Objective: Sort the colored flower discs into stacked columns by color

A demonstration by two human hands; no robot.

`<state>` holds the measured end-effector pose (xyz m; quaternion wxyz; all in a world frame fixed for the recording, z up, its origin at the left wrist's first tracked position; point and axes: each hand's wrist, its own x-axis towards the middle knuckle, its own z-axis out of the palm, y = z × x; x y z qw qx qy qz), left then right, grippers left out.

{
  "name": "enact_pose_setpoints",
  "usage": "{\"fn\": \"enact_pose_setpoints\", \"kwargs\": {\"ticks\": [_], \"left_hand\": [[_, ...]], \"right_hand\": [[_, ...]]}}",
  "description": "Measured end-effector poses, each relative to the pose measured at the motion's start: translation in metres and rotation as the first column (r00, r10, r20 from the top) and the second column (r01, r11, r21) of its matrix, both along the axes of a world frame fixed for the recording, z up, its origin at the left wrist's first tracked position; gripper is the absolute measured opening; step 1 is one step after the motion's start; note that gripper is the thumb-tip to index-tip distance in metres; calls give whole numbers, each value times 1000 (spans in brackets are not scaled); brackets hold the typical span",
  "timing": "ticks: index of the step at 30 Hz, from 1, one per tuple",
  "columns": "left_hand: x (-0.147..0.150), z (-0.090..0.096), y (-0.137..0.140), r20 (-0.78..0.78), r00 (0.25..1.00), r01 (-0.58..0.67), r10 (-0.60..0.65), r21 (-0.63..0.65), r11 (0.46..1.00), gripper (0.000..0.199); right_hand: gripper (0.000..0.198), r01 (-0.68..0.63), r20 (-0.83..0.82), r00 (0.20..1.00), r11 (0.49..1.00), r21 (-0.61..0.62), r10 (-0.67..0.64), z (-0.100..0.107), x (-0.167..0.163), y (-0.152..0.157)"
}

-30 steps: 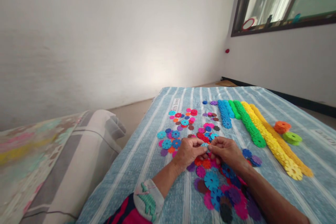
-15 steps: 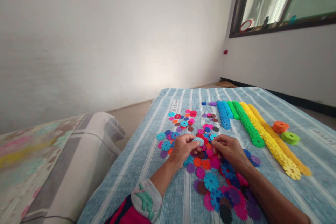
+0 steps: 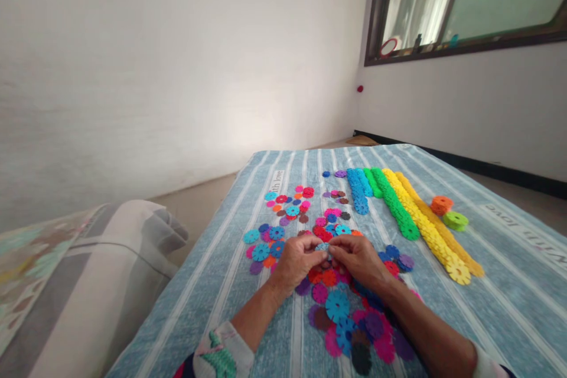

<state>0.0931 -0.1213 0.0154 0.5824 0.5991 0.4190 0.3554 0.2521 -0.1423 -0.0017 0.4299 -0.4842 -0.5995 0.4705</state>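
Between my two hands is a light blue notched disc (image 3: 322, 246), seen over the pile of discs. My left hand (image 3: 299, 260) pinches its left side with thumb and forefinger. From the right, my right hand (image 3: 357, 257) has its thumb and fingertips pressed together at the disc's other edge; whether a second disc is in them is hidden. Under and around both hands lie loose notched discs in pink, red, orange, purple, brown and blue, among them a large blue disc (image 3: 337, 306) in front and a black disc (image 3: 361, 357) nearer me.
Overlapping rows of sorted discs lie to the right: a blue row (image 3: 357, 189), a green row (image 3: 394, 204) and a yellow row (image 3: 427, 230). Beside them sit an orange stack (image 3: 442, 205) and a lime stack (image 3: 455, 221). A striped cloth (image 3: 212, 260) covers the table; folded bedding (image 3: 119, 271) is at left.
My hands have come together, with the right hand moving left to meet the light blue disc in my left hand. The whole view has shifted a little to the right.
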Motion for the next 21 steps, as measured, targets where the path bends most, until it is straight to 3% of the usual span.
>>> {"fn": "enact_pose_setpoints", "kwargs": {"ticks": [4, 8, 10, 12, 14, 16, 18, 21], "left_hand": [[-1, 4, 2, -21, 1000, -11, 11, -11, 1000, 16], [-3, 8, 8, -38, 995, -96, 96, 7, 995, 23], [-4, 9, 10, -39, 994, -105, 105, -7, 994, 25], [-3, 9, 10, -44, 996, -83, 81, -26, 996, 26], [-1, 8, 8, -75, 996, -40, 38, -28, 999, 26], [0, 5, 8, -134, 991, -11, 11, 1, 1000, 24], [0, 2, 12, -187, 982, -10, 19, 50, 999, 22], [-8, -2, 24, -186, 975, -100, 118, 104, 990, 22]], "right_hand": [[23, 15, 65, 998, 999, 49, -18, 6, 8, 4], [23, 51, 286, 953, 986, 158, -95, 25, 46, 7], [17, 29, 478, 871, 985, 170, -108, 32, 66, 4], [11, -7, 667, 738, 986, 164, -106, 35, 78, -1], [11, -61, 796, 598, 986, 154, -88, 35, 77, -4], [14, -119, 848, 525, 980, 161, -76, 31, 65, -4], [18, -168, 831, 551, 965, 201, -77, 28, 49, -1], [22, -200, 700, 709, 928, 316, -86, 29, 39, 7]]}}
